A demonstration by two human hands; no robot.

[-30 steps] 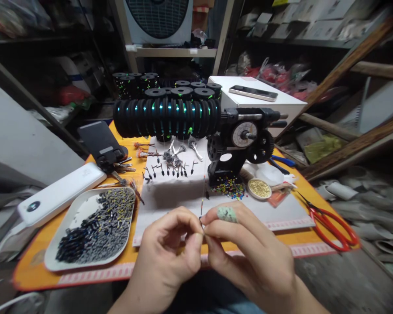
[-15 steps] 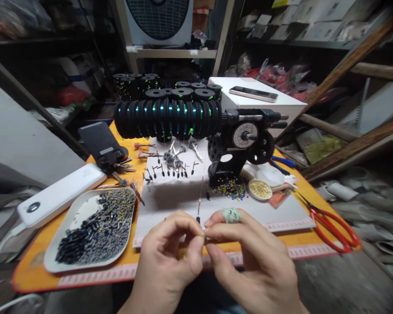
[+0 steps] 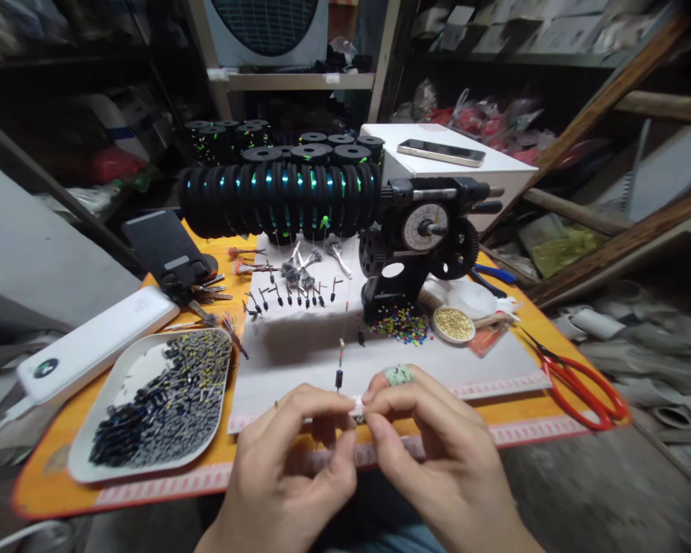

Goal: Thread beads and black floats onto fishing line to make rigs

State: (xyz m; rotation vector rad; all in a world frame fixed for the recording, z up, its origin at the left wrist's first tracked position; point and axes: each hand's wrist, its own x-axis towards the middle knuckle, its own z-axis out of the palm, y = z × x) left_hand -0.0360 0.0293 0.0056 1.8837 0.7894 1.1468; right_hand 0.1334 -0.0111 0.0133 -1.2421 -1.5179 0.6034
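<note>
My left hand (image 3: pixel 293 457) is curled, with a gap between thumb and forefinger tips and nothing visible between them. Close beside it, my right hand (image 3: pixel 438 453) has thumb and forefinger drawn together in a pinch; whatever lies in it is too small or hidden. A green patterned wrap (image 3: pixel 399 375) covers one right finger. Just above the left fingertips a small black cylindrical piece (image 3: pixel 338 378) hangs at the end of a thin line, below a small orange-and-pale bead. The line rises toward a row of black spools (image 3: pixel 282 201) wound with shiny blue-green line.
A black geared winder with a dial (image 3: pixel 424 226) carries the spools. Left stands a white tray (image 3: pixel 74 453) of small grey and black pieces. Coloured beads (image 3: pixel 400 326), a dish of gold beads (image 3: pixel 454 325) and red-handled scissors (image 3: pixel 581 392) lie right. A phone (image 3: pixel 441 152) rests on a white box.
My left thumb and forefinger have parted from their earlier pinch. The hanging black piece shows slightly left and higher, clear of the fingertips. The whole view has shifted a little.
</note>
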